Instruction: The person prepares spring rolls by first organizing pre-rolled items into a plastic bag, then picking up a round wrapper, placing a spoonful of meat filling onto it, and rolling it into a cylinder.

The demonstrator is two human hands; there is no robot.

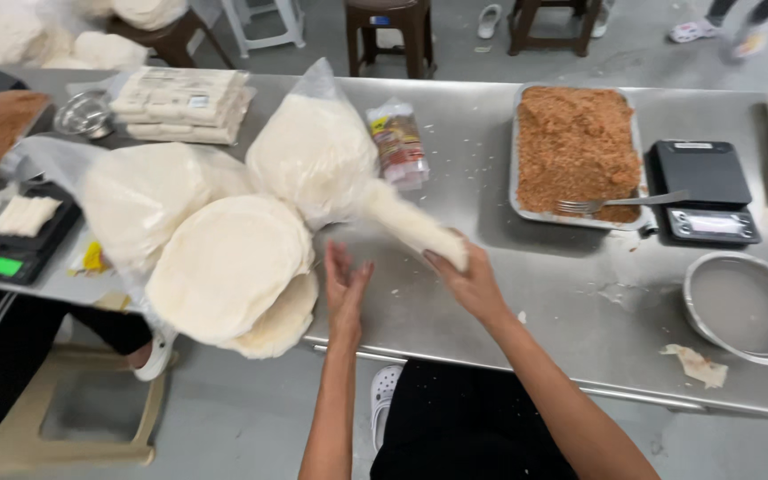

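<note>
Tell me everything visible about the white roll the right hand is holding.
The white roll is a pale, soft-looking wrapper sheet rolled into a tube, slightly blurred. It slants from upper left, where its end meets the clear plastic bag of white round sheets, down to lower right, where the right hand grips its end with fingers closed around it. It is lifted just above the steel table. The left hand is open beside it, not touching.
</note>
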